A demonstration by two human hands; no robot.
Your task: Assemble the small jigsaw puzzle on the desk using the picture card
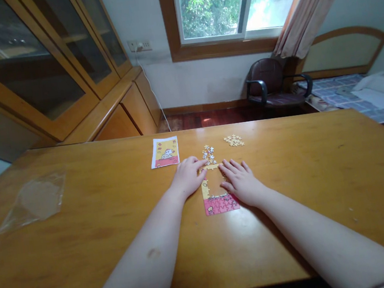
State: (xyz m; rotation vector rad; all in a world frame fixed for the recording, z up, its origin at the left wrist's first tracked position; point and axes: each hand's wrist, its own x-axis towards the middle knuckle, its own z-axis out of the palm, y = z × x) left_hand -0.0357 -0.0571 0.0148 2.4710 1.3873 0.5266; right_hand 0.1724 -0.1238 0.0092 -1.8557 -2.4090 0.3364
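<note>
A partly joined jigsaw puzzle (221,204) lies flat on the table, pink along its near side with a yellow border around a bare middle. My left hand (189,176) rests at its upper left corner, fingers stretched out over the edge. On the opposite side, my right hand (241,181) lies with fingers spread across the upper right edge, covering part of that border. Just beyond the puzzle is a small heap of white and grey loose puzzle pieces (209,154), close to the left fingertips. Neither hand visibly grips a piece.
A printed reference picture (165,152) lies left of the loose pieces. Yellow pieces (234,140) form a pile at the back right. A clear plastic bag (40,199) is at the far left of the wooden table (123,266). Beyond stands an office chair (272,81).
</note>
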